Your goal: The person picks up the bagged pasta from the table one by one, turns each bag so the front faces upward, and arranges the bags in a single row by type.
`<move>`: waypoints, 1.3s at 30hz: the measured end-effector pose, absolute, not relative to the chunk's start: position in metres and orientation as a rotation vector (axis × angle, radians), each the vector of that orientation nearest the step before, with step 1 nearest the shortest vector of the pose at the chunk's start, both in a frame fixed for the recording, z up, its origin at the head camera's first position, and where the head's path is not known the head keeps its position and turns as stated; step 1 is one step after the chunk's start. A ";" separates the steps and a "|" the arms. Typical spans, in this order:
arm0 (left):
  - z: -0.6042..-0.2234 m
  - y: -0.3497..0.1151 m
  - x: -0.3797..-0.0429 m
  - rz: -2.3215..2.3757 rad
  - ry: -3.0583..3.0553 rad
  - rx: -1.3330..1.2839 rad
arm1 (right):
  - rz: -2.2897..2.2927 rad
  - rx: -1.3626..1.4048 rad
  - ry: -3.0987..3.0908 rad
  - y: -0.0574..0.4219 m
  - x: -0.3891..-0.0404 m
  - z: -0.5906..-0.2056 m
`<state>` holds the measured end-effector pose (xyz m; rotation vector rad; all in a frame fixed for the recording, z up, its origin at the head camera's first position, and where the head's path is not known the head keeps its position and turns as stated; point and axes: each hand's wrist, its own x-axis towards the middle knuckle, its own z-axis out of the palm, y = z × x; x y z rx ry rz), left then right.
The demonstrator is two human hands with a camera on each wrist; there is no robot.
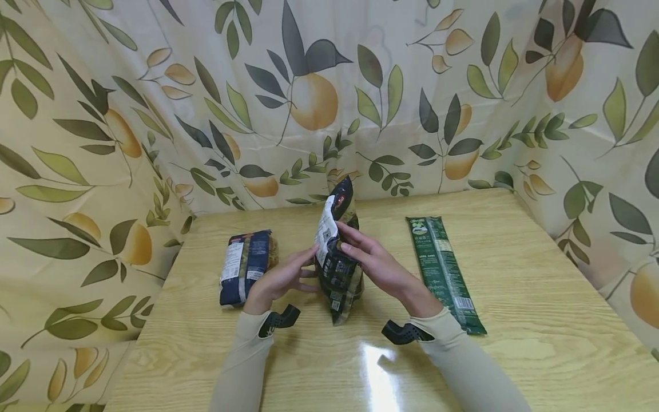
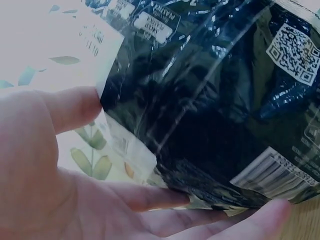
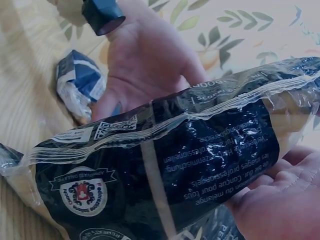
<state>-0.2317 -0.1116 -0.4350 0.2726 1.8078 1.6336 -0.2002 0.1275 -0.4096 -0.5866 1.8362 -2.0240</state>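
A black plastic pasta bag (image 1: 337, 277) with clear sections and a white label stands tilted on its narrow end near the middle of the table. My left hand (image 1: 283, 277) holds its left side, the thumb at the label's edge and the fingers under the bag in the left wrist view. On the other side my right hand (image 1: 381, 266) grips the bag, thumb and fingers around its edge. The right wrist view shows the bag's printed face and lengthwise seam (image 3: 185, 120), with the left hand (image 3: 145, 65) behind it. A QR code (image 2: 295, 52) and barcode face the left wrist camera.
Left of the hands lies a dark blue pasta bag (image 1: 244, 266) with a white label. To the right, a long green spaghetti packet (image 1: 443, 269) lies at a slant beside the right forearm. A leaf-and-fruit patterned curtain (image 1: 319, 149) borders the wooden table (image 1: 319, 366).
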 end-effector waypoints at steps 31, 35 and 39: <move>-0.395 -0.117 -0.209 1.614 2.166 0.306 | -1.849 -0.768 2.003 0.110 -0.195 -0.425; -0.395 -0.118 -0.208 1.603 2.166 0.305 | -1.935 -0.691 2.032 0.113 -0.198 -0.430; -0.393 -0.119 -0.208 1.609 2.166 0.294 | -2.096 -0.494 2.025 0.119 -0.207 -0.434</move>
